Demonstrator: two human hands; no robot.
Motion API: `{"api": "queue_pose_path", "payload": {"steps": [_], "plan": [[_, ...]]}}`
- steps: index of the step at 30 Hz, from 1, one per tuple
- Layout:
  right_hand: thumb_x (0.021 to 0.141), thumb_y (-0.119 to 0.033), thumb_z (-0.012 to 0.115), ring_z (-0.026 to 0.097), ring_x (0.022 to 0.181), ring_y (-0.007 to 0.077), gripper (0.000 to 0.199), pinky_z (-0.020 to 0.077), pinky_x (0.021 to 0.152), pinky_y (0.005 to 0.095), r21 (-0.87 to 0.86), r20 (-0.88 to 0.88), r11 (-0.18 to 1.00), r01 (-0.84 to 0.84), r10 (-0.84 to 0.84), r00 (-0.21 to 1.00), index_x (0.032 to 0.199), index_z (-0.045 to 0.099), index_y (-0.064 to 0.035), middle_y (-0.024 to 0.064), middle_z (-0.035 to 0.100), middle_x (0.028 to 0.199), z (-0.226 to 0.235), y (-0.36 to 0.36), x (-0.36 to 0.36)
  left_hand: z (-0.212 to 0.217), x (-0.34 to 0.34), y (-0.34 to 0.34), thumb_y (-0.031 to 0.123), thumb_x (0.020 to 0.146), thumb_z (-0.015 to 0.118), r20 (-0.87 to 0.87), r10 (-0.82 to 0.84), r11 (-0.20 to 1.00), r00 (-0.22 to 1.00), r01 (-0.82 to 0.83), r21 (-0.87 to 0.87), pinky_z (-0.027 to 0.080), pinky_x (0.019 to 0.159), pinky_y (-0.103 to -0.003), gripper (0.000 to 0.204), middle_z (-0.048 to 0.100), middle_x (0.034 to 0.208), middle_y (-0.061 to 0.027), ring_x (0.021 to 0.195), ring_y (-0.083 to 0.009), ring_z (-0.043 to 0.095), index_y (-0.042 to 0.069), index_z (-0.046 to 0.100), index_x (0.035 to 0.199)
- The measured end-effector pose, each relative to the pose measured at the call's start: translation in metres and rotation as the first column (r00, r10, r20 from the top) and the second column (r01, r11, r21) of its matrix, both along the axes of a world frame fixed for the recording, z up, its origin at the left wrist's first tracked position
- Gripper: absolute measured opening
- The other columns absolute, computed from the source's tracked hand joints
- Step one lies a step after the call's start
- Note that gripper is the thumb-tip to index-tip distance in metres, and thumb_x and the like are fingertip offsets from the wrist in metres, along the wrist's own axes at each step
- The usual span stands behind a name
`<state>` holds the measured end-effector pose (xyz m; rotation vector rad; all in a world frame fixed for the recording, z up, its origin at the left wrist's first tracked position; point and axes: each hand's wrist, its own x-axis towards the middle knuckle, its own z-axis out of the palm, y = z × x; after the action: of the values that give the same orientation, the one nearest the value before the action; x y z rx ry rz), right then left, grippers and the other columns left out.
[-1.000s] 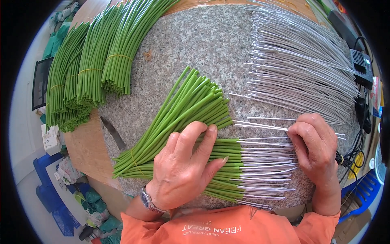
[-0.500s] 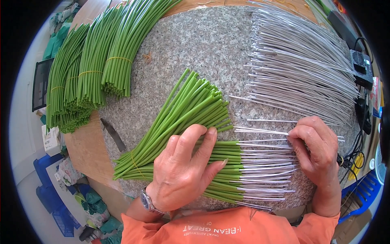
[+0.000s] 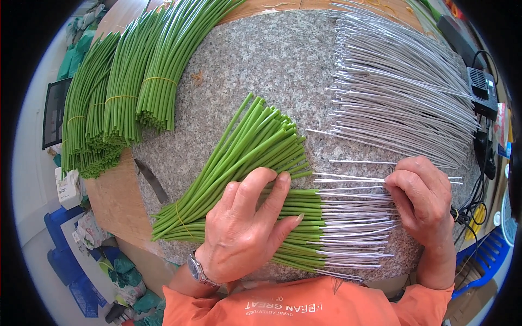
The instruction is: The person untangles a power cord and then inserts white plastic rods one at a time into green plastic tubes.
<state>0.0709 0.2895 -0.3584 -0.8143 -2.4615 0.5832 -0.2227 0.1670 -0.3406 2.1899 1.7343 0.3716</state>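
A bundle of thin green plastic tubes (image 3: 255,130), tied with a rubber band (image 3: 183,220) at its left end, lies on the speckled grey slab (image 3: 255,49). My left hand (image 3: 244,209) rests over the bundle, fingers curled onto the tubes and thumb apart from the forefinger. From the nearer tubes' right ends stick out many silvery wires (image 3: 356,220); the farther tubes fan away with no wire showing. My right hand (image 3: 416,193) pinches a few thin metal wires (image 3: 353,178) whose left tips lie close to the tube ends. A single wire (image 3: 361,161) lies just beyond them.
A broad pile of metal wires (image 3: 402,87) covers the slab's far right. Several banded green tube bundles (image 3: 157,81) stand at the far left. A dark strip (image 3: 152,182) lies left of my bundle. Black cables (image 3: 478,190) and a blue basket (image 3: 486,261) are at the right edge.
Almost nothing has moved. The wires in my right hand shift very slightly, and both hands keep their places.
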Motion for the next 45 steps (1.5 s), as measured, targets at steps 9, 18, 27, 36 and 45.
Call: {"api": "queue_pose_path", "payload": {"steps": [9,18,27,36,45], "plan": [[0.08,0.006,0.081,0.069,0.075,0.0286,0.02,0.054,0.062,0.0399,-0.003,0.015,1.0,-0.004,0.004,1.0,0.093,0.067,-0.0019,0.0103,0.066,0.087,-0.001,0.001,-0.004,0.0,-0.001,0.0,0.024,0.085,0.092,-0.004,-0.004,1.0,1.0,0.004,-0.007,0.054,0.076,-0.038,0.066,0.062,0.136,-0.0136,0.093,-0.0262,0.058,0.004,0.072,0.145],[0.077,0.004,0.079,0.072,0.077,0.0287,0.024,0.0575,0.063,0.039,-0.027,-0.021,0.995,-0.095,0.094,0.995,0.099,0.071,-0.0016,0.0106,0.07,0.091,-0.003,0.003,-0.007,-0.001,-0.001,0.0,0.025,0.085,0.092,0.021,-0.01,1.0,1.0,0.01,0.012,0.054,0.075,-0.038,0.061,0.063,0.135,-0.0137,0.092,-0.0258,0.058,0.005,0.075,0.141],[0.078,0.005,0.079,0.072,0.081,0.0309,0.029,0.058,0.065,0.0403,-0.103,-0.035,0.988,-0.117,0.114,0.993,0.106,0.072,-0.0005,0.0129,0.068,0.097,-0.002,-0.006,-0.01,0.0,-0.001,0.001,0.025,0.085,0.092,0.04,-0.006,1.0,0.999,0.005,0.011,0.053,0.076,-0.038,0.058,0.063,0.135,-0.0138,0.091,-0.0253,0.058,0.005,0.077,0.138],[0.08,0.008,0.079,0.076,0.085,0.0296,0.028,0.0585,0.072,0.0407,-0.19,-0.113,0.977,-0.101,0.081,0.99,0.105,0.07,-0.0028,0.0099,0.074,0.092,0.004,-0.022,-0.012,0.0,-0.001,0.001,0.027,0.086,0.092,0.058,0.005,1.0,0.998,-0.005,-0.001,0.053,0.076,-0.038,0.055,0.064,0.134,-0.0125,0.09,-0.0248,0.058,0.006,0.079,0.135],[0.078,-0.002,0.08,0.072,0.082,0.0233,0.031,0.0538,0.064,0.0343,0.08,-0.163,0.993,-0.086,0.098,0.982,0.108,0.073,-0.0027,0.009,0.074,0.097,0.016,-0.033,-0.012,-0.001,-0.002,0.001,0.028,0.085,0.093,0.032,-0.007,1.0,0.999,0.007,0.009,0.055,0.075,-0.037,0.057,0.065,0.135,-0.0128,0.092,-0.0257,0.06,0.005,0.078,0.135]]}}
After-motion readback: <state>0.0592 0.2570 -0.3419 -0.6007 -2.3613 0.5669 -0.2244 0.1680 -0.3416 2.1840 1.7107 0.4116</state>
